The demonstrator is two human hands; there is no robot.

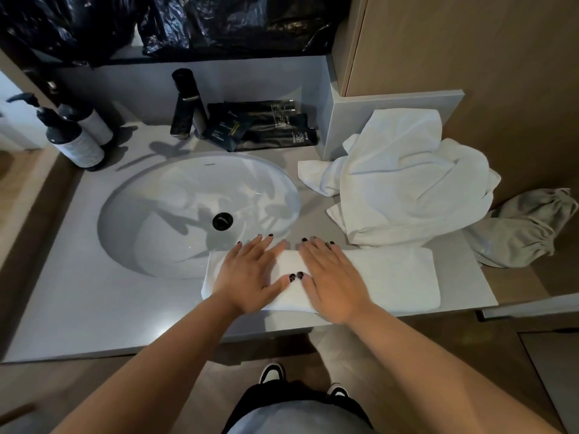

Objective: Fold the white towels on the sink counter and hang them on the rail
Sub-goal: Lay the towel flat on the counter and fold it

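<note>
A: Head view: the folded towel [319, 277] is laid along the near part of the counter [78, 296], just right of the sink basin [194, 211], its left end overlapping the basin rim. Both hands are spread flat on it, nothing gripped: the left hand [250, 274] and the right hand [332, 277] side by side, thumbs almost touching.

B: How should the pressing be done well?

A: The palms are best swept outward from the middle, so that the layers are flattened and the long edges kept in line before another fold is made.

B: And the room around it?

A: The counter's front edge lies just beside the towel's near edge, so any slide toward the body should be avoided. The loose towels [407, 183] are heaped behind on the right, near the far edge. Open counter is left only to the left, in front of the basin. No rail is seen.
</note>
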